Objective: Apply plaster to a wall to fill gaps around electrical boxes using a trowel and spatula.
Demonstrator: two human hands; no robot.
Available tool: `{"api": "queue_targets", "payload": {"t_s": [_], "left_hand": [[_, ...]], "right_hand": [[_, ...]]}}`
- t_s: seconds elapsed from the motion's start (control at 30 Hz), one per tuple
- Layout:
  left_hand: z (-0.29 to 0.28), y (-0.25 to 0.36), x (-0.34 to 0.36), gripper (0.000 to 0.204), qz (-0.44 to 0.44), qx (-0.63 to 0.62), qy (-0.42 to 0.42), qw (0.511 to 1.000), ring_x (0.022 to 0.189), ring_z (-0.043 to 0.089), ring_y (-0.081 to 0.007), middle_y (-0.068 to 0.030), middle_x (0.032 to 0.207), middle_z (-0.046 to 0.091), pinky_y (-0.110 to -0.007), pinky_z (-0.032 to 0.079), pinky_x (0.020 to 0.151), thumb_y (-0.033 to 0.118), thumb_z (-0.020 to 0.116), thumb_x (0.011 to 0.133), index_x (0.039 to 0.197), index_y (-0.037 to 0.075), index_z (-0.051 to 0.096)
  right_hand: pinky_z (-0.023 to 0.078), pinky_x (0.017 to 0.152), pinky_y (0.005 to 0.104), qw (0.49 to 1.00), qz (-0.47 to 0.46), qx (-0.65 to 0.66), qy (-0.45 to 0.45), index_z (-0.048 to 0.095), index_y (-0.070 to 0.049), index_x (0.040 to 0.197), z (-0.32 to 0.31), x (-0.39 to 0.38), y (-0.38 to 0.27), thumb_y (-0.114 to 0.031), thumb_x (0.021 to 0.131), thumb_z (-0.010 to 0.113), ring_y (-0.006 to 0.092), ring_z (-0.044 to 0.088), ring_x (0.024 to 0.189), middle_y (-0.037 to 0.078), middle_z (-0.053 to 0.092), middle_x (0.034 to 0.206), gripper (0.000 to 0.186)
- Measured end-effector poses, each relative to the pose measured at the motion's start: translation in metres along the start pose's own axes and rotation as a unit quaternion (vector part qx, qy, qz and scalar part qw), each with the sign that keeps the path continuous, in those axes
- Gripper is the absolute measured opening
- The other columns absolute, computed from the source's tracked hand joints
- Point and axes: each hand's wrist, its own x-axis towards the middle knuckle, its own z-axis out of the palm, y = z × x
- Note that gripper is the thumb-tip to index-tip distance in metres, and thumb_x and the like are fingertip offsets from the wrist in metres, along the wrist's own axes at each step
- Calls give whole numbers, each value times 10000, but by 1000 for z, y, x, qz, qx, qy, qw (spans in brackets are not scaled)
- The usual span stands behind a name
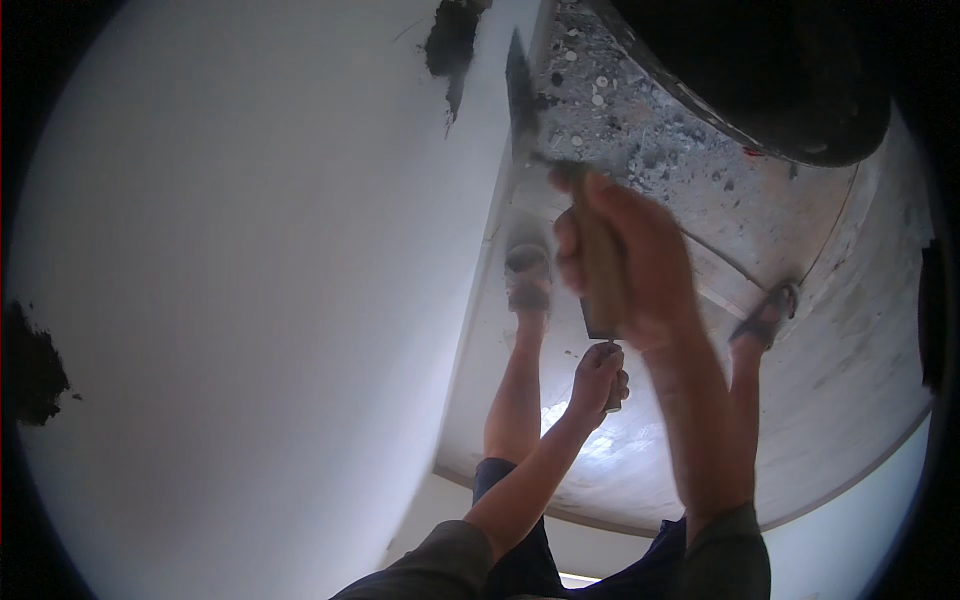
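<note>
Raised in front of me, my right hand (645, 255) is closed around the wooden handle of a trowel (519, 88). The trowel's dark, slightly blurred blade points up beside the white wall (270, 260), apart from it as far as I can tell. Lower down, my left hand (596, 376) grips the thin handle of a putty knife (597, 322). Only part of its dark, flat blade shows, the rest being behind my right hand. Dark mortar patches mark the wall, one near the top (452, 42) and another at the far left (32, 368).
A big black tub (770, 70) takes up the upper right. Grey debris and small pale discs (600, 92) litter the floor near it. My sandalled feet (527, 272) stand wide apart, one close to the wall. Light reflects off the floor below my left hand.
</note>
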Motion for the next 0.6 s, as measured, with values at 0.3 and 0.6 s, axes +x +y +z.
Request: {"api": "queue_targets", "payload": {"t_s": [0.3,0.6], "left_hand": [[-3,7,-2,145,0,-23,-14,1000,595,547,-133,-24,780,524,-292,464,484,135,609,938,1044,84,525],[0,8,-5,164,-8,-26,-12,1000,607,547,-135,-27,798,528,-299,462,491,137,612,934,1057,82,518]], "right_hand": [[483,450,191,991,21,-134,3,644,10,1054,-5,25,-67,-336,943,597,84,602,532,54,654,699,366],[463,442,204,986,58,-128,-85,643,3,1043,-19,43,-82,-352,908,634,91,630,534,57,672,710,380]]}}
